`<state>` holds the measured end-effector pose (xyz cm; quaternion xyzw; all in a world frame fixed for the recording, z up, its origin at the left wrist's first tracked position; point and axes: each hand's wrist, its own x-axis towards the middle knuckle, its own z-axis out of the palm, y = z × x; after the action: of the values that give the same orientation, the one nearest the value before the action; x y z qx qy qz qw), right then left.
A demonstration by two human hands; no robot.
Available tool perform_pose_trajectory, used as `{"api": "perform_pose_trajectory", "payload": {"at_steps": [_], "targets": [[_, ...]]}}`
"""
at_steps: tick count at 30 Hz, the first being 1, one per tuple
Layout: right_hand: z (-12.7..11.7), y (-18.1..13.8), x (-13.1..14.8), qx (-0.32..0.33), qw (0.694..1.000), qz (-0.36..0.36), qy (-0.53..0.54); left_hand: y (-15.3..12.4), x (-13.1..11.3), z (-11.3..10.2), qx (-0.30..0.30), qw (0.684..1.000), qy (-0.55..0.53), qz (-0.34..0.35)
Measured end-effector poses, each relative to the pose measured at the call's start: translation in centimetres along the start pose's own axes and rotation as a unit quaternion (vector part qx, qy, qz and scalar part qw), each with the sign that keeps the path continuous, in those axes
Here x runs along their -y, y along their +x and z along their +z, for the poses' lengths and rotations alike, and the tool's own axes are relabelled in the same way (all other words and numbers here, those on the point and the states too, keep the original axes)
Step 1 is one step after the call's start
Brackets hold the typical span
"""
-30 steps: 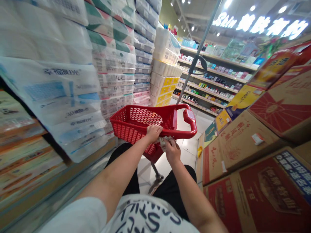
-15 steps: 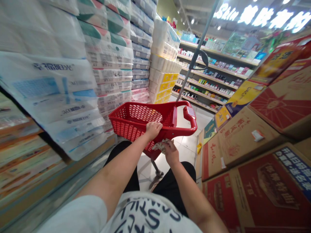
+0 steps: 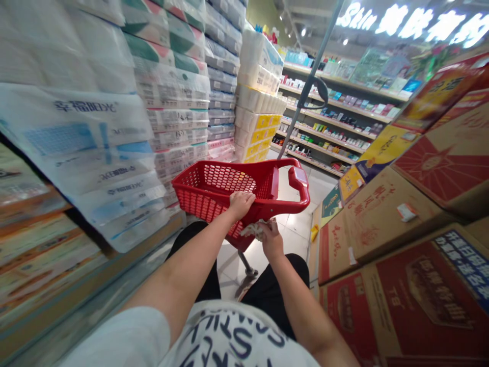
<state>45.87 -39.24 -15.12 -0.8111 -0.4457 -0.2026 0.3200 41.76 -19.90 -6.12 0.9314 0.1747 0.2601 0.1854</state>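
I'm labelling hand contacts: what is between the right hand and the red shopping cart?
In the head view, a crumpled pale cloth, held in the right hand, lies between it and the red shopping cart.

High at the far right, a lit white sign reads "Skin 美肤有约", while on the near left the wrapped white packs carry "幸福阳光" in dark characters, repeated in smaller print lower down the stack. At the near right, a red-and-brown carton bears what looks like "郎牌特曲", with "T8" or "TB" to the left of it, though blur and slant keep the reading uncertain. Nearest of all, the black lettering on the white shirt includes the word "STILL".
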Motion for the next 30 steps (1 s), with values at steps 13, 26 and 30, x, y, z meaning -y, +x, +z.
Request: {"api": "perform_pose_trajectory", "payload": {"at_steps": [13, 26, 30], "targets": [[-0.1, 0.1, -0.5, 0.012, 0.996, 0.025, 0.082, 0.3, -0.4, 0.1, 0.000, 1.000, -0.009, -0.021], [0.7, 1.2, -0.1, -0.025, 0.996, -0.004, 0.090, 2.5, 0.2, -0.1, 0.013, 0.999, -0.033, -0.028], [1.3, 1.2, 0.2, -0.057, 0.995, -0.004, 0.082, 2.9, 0.6, -0.5, 0.018, 0.999, -0.035, -0.018]]}}
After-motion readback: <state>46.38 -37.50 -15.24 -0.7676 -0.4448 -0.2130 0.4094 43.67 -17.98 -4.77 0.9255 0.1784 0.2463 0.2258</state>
